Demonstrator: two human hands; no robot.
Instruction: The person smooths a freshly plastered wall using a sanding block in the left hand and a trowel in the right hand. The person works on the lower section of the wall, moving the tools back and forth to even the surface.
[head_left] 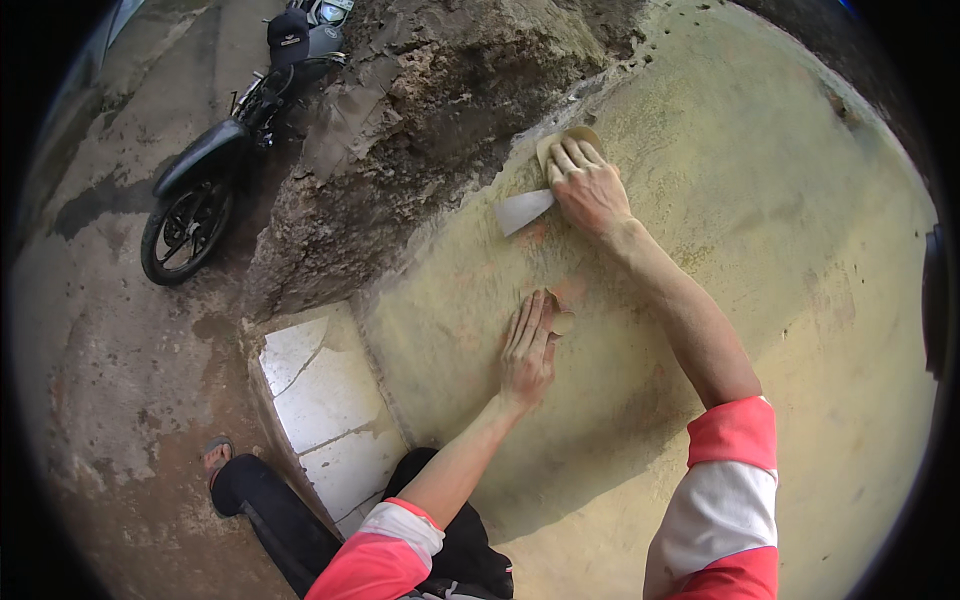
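Both of my hands work on a large yellowish-green wall (760, 250) with a worn, patchy surface. My right hand (588, 190) is high on it near its ragged edge. Its fingers press a tan sheet, seemingly sandpaper (585, 132), against the surface. A putty knife (524, 211) juts out to the left from under the same hand; its pale blade shows, its handle is hidden by the palm. Lower down, my left hand (528, 350) lies with its fingers stretched over another small piece of sandpaper (562, 323), whose edge curls up beside the fingers. Reddish patches show around both hands.
A rough earth-and-rock bank (400, 130) borders the wall on the left. White cracked tiles (325, 395) cover a ledge by my legs. A parked black motorcycle (205, 185) with a dark cap (288, 38) on it stands at upper left on the concrete ground (110, 380).
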